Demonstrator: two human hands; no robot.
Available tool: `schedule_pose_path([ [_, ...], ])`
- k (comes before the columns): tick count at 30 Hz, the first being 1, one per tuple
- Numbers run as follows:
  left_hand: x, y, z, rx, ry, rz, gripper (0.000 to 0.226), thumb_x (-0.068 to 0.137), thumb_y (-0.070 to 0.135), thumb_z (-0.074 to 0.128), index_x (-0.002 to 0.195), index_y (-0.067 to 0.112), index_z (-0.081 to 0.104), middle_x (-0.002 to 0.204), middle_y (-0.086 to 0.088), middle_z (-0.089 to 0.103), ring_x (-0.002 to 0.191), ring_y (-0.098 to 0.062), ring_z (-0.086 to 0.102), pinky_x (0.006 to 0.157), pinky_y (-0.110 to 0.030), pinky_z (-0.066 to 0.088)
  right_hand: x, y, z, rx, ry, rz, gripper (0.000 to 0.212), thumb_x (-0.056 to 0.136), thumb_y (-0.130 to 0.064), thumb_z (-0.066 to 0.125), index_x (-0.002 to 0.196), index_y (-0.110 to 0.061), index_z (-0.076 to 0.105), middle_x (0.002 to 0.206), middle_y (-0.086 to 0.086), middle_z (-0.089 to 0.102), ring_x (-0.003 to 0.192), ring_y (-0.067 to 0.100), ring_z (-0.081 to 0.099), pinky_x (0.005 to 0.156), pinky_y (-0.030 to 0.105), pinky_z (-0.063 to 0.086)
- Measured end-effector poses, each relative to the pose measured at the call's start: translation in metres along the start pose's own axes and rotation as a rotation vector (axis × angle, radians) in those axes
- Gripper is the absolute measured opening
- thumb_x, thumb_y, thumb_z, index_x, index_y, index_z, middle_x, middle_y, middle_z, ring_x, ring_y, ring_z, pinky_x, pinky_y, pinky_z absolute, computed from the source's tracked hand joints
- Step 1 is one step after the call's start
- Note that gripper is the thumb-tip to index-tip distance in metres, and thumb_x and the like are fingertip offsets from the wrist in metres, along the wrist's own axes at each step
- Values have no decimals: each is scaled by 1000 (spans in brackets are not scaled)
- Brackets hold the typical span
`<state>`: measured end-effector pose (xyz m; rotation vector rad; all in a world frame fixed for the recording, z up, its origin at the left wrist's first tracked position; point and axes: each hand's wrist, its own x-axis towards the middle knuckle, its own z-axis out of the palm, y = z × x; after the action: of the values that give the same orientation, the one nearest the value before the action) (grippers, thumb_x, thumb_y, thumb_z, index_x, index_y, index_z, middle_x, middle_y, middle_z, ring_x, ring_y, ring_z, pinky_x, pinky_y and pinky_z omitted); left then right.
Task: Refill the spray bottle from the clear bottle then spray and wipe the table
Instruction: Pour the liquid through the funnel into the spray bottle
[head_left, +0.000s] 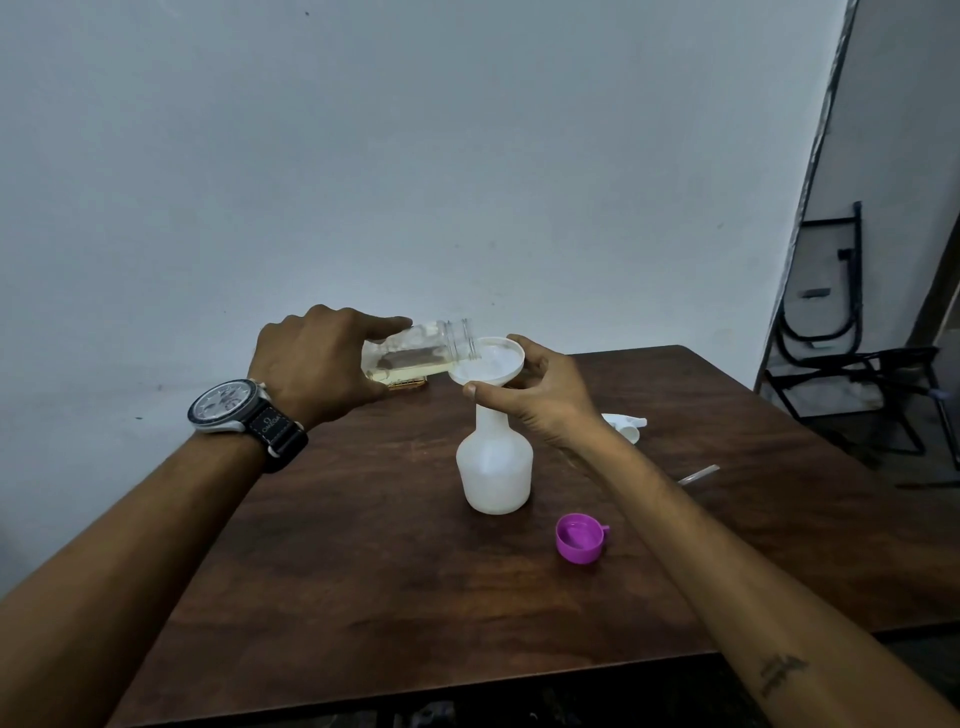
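A white spray bottle (494, 467) without its head stands upright mid-table, with a white funnel (488, 364) seated in its neck. My right hand (540, 395) pinches the funnel's rim from the right. My left hand (317, 364) grips a clear bottle (421, 351) tipped on its side. The bottle's open mouth sits over the funnel's left edge. Pale yellowish liquid lies along the bottle's lower side. The white spray head (626, 423) lies on the table behind my right wrist, partly hidden.
A purple cap (579, 538) lies open side up on the dark wooden table (363, 545), front right of the spray bottle. A thin clear tube (698, 474) lies at the right. A small brown object (408, 384) sits behind the clear bottle. Folded black chairs (841, 332) lean by the wall.
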<state>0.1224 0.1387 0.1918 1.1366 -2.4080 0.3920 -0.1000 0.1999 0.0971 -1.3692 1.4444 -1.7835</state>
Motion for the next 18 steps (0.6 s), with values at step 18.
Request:
schedule_pose_path([
  [18,0,2,-2,18,1,-7,71,72,64,72,138,53,51,121,7,71,103,-28,67,68,-32,44,0,1,-2,-9,-11,2,43,72,-13,94,110,-14,74,103,-2,78,95,10,73,85,28,60],
])
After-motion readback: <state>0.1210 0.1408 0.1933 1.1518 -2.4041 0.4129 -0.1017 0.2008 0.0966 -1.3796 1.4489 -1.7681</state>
